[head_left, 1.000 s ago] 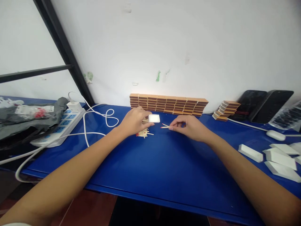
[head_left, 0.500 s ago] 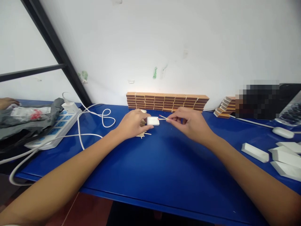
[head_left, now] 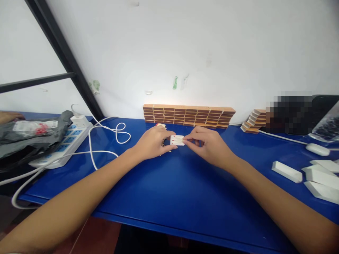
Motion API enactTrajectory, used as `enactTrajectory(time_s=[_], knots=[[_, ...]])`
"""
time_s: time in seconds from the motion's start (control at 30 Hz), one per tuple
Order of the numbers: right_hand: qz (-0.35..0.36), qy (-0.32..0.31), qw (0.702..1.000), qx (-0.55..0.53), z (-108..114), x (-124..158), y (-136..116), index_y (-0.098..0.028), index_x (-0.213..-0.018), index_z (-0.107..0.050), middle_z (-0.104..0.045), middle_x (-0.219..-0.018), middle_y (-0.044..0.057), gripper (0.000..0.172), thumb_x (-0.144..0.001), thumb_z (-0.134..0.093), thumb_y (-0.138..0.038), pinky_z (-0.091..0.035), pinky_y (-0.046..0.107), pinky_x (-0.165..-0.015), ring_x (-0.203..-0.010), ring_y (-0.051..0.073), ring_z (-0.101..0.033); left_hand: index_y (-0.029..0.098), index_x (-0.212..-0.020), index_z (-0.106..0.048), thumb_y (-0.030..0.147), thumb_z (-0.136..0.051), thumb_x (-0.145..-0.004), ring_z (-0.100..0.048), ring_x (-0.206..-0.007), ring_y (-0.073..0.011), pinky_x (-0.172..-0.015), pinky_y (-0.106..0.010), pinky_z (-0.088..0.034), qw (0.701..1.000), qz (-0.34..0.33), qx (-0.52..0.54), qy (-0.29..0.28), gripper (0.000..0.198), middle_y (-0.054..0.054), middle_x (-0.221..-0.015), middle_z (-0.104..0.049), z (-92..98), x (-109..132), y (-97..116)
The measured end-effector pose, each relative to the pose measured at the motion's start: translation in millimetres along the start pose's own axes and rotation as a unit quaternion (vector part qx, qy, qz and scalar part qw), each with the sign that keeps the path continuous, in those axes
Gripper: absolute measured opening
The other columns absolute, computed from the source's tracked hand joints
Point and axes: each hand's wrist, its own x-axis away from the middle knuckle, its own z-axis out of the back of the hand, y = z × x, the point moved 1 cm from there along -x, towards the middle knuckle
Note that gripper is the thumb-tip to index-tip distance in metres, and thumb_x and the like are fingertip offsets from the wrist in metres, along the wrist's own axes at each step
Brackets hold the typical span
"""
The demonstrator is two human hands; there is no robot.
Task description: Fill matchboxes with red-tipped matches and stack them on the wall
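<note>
My left hand [head_left: 152,141] grips a small white matchbox tray [head_left: 176,144] between thumb and fingers. Two matches [head_left: 179,140] with red heads lie over the tray, heads pointing left. My right hand [head_left: 208,145] pinches their plain ends at the tray's right end. Whether the matches touch the tray's bottom I cannot tell. Behind my left hand is a pile of loose matches [head_left: 161,125], mostly hidden by the fingers.
Stacked matchbox sleeves [head_left: 185,115] line the wall, with a smaller stack [head_left: 254,121] at right. Several white trays [head_left: 287,171] lie on the blue table [head_left: 164,197]. A power strip [head_left: 63,144], cables and a grey bag [head_left: 58,127] sit left, near another person's hand [head_left: 10,116].
My right hand has moved left and brought the two matches from beside the tray to over it. The tray in my left hand has shifted slightly right and down.
</note>
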Motion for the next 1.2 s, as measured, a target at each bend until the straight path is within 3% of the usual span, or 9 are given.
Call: enactTrajectory(time_s=[0.3,0.63,0.87,1.07,1.2], knots=[[0.026,-0.013,0.998,0.048,-0.7,1.8,-0.5,-0.022,-0.098,-0.080,-0.066,-0.087,0.007,0.026,-0.103,-0.058,-0.035,-0.046,0.035,-0.065,-0.068,0.018,-0.056,0.019,-0.116,-0.075,0.043,-0.078,-0.094,-0.069,-0.087,-0.0240,-0.079,-0.036,-0.052,1.000,-0.013,0.011,0.003,0.032,-0.007,-0.095,-0.077,1.2,-0.5,2.4],[0.022,0.004,1.000,-0.011,2.0,-0.8,-6.9,-0.023,-0.093,-0.079,-0.061,-0.080,0.004,0.022,-0.101,-0.062,-0.033,-0.045,0.033,-0.063,-0.065,0.016,-0.054,0.018,-0.119,-0.074,0.045,-0.079,-0.094,-0.069,-0.091,-0.0250,-0.084,-0.038,-0.055,0.999,-0.026,0.012,0.022,0.037,-0.008,-0.096,-0.078,0.8,-0.4,-0.4],[0.043,0.037,0.998,0.003,1.0,0.3,-6.4,-0.021,-0.097,-0.081,-0.062,-0.083,0.005,0.021,-0.102,-0.062,-0.030,-0.045,0.033,-0.062,-0.066,0.016,-0.055,0.017,-0.119,-0.074,0.042,-0.080,-0.093,-0.070,-0.093,-0.0251,-0.083,-0.037,-0.054,0.999,-0.027,0.012,0.022,0.036,-0.008,-0.100,-0.079,2.0,-1.0,1.1],[0.043,0.121,0.992,-0.007,5.9,-1.3,-13.6,-0.022,-0.096,-0.083,-0.063,-0.078,0.003,0.017,-0.100,-0.068,-0.027,-0.045,0.031,-0.061,-0.063,0.014,-0.052,0.019,-0.122,-0.074,0.042,-0.078,-0.094,-0.068,-0.089,-0.0229,-0.080,-0.034,-0.052,1.000,-0.001,-0.019,0.025,0.037,-0.007,-0.099,-0.078,6.7,-3.5,-8.4],[0.003,0.085,0.994,-0.072,-7.8,1.1,-16.6,-0.022,-0.094,-0.084,-0.060,-0.075,0.000,0.012,-0.096,-0.072,-0.025,-0.042,0.029,-0.057,-0.061,0.012,-0.052,0.020,-0.117,-0.076,0.040,-0.078,-0.094,-0.068,-0.092,-0.0245,-0.082,-0.036,-0.052,0.995,0.059,-0.051,0.059,0.030,-0.007,-0.098,-0.078,16.4,-5.5,-23.0]])
